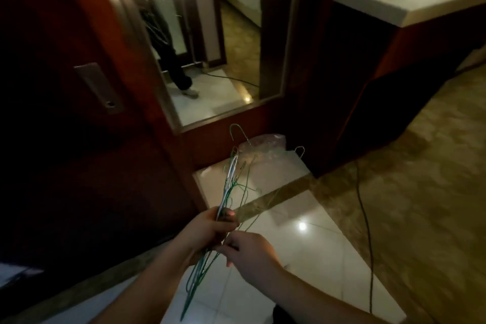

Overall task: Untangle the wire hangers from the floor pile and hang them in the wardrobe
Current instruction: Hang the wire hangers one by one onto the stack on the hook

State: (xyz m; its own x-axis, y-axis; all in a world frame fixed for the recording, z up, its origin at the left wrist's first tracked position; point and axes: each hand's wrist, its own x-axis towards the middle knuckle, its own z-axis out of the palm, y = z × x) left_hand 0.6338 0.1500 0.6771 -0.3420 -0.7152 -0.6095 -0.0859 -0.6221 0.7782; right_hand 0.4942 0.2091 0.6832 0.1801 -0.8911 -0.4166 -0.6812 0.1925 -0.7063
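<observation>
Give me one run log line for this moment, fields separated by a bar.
left hand: grips hanger bundle | right hand: pinches wires | wardrobe: nothing hung yet

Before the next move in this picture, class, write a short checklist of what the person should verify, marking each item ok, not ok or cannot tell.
1. Left hand has a firm grip on the bundle of wire hangers: ok.
2. Right hand pinches a wire near the left hand: ok.
3. Bundle is untangled: not ok, green and white wires cross and splay.
4. All hangers are off the floor: not ok, hangers on the floor lie by a plastic bag.
5. Wardrobe door is open: cannot tell.
6. Black cable is clear of the feet: cannot tell.
</observation>
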